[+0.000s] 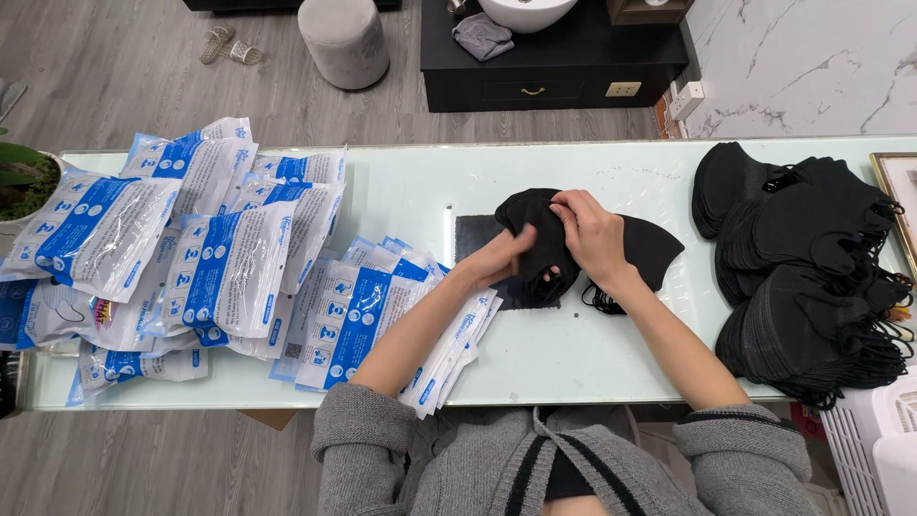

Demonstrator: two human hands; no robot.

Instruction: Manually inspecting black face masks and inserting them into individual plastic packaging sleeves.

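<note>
Black face masks (549,239), a small stack, sat at the middle of the glass desk (573,363). The left hand (501,258) pinched them from below and the right hand (587,229) gripped their top, apparently squaring the stack. Blue-and-white plastic pouches (220,268) covered the left end; loose black masks (812,277) were heaped at the right edge.

Both forearms reach forward, converging; the left hand (499,258) cups palm-up underneath, while the right hand (587,232) curls over, fingers pinched.
</note>
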